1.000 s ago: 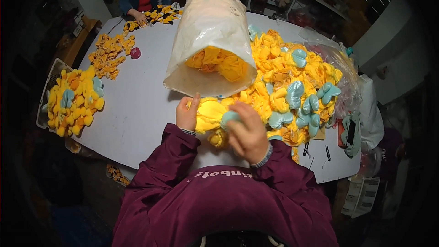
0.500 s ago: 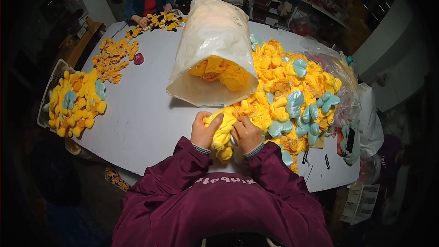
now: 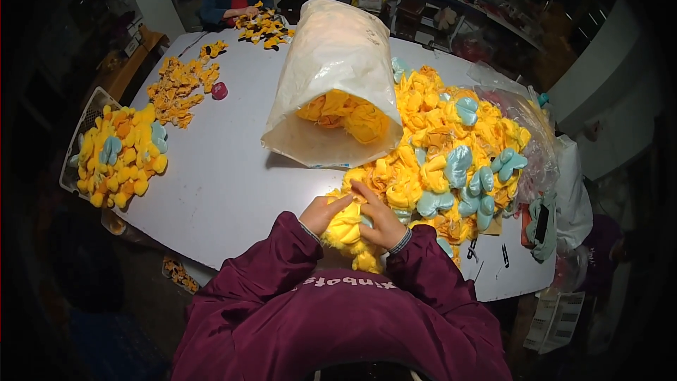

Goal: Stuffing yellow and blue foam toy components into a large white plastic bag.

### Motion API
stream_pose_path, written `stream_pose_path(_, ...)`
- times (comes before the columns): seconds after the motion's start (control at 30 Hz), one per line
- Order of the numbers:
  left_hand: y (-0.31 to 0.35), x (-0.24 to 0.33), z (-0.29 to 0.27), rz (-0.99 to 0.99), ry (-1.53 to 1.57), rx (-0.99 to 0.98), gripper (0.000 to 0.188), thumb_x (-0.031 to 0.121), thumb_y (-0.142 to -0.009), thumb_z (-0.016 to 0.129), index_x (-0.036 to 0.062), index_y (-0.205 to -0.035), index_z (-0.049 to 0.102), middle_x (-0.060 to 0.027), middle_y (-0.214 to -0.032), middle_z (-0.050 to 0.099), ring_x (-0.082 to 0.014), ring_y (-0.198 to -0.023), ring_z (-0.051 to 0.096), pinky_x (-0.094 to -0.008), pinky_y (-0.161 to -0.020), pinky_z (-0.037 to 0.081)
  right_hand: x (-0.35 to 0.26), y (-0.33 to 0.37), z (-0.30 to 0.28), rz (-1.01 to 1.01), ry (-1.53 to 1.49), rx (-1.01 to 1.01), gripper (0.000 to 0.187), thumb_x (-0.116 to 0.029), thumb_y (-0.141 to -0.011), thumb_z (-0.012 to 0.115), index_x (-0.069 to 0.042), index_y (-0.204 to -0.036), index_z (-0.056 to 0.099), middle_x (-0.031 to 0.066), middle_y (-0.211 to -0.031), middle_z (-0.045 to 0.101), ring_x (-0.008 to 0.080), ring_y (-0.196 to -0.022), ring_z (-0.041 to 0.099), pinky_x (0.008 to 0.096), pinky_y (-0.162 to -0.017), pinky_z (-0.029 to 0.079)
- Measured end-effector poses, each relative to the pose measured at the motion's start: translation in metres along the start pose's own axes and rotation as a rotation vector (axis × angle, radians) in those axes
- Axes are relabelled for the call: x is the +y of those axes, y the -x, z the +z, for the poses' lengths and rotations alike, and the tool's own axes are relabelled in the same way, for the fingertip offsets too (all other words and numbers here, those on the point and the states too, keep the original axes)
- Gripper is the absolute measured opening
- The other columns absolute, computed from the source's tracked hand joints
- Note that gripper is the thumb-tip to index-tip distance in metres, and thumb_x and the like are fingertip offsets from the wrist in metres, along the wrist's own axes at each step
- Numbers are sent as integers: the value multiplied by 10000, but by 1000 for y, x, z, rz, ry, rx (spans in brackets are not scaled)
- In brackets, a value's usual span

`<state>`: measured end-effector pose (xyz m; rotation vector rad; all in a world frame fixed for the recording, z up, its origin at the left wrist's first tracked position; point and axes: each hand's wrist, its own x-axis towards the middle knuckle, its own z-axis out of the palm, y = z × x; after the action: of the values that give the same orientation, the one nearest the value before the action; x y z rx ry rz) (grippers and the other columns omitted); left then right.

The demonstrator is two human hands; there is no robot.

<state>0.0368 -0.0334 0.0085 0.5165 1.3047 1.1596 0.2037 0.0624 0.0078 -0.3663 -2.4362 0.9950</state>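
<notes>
In the head view, taking 12 o'clock as straight ahead of the wearer and the held piece as the dial's centre, we find one yellow plush piece (image 3: 344, 230) between both hands over the near edge of the white table (image 3: 233, 169). The left hand (image 3: 319, 215) pinches its 9 o'clock side, thumb pressed on top. The right hand (image 3: 383, 226) sits at 3 o'clock, thumb and forefinger spread around it beside a pale-blue part; whether they squeeze it, we cannot tell.

As we judge it, this piece is midway: smooth, wrinkled cloth shows on top, fuzzy pile along its lower edge, and a small tuft hangs towards 5 o'clock.

At about 10 o'clock, we see a plastic basket (image 3: 90, 109) heaped with rounded, fluffy pieces, which look the more finished lot. At 2 o'clock spreads a far bigger heap of crumpled yellow pieces (image 3: 451, 137) with satiny pale-blue wings (image 3: 459, 162), and at 12 o'clock a white plastic sack (image 3: 338, 49) lies mouth towards us, more yellow cloth inside. If those crumpled pieces are yet to be handled, we reckon much more is left than done.
</notes>
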Motion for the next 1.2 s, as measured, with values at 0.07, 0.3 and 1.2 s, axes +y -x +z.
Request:
stream_pose_path(0.07,0,-6,-1,22,-32,5,238,218,-902,628,-19,-892,639,-71,-746,631,-116,-612,581,-191,-564,474,13,7,10,66,-430,-63,153,-117,-735,618,6,-823,598,164,-1420,407,297,-1229,447,368,-1000,366)
stream_pose_path(0.3,1,-17,-5,271,-178,188,270,240,-891,642,-28,-863,640,-74,-745,637,-117,-614,578,-197,-559,472,-9,36,26,384,-723,90,251,-99,-749,606,16,-971,634,171,-1360,441,276,-1247,414,353,-1034,326)
stream_pose_path(1.2,-19,0,27,106,123,-19,284,240,-958,548,-17,-1080,552,-85,-908,611,-144,-750,592,-218,-661,481,29,8,-61,351,-720,950,85,-92,-923,535,-23,-908,584,42,-822,588,119,-694,522,224,-657,440)
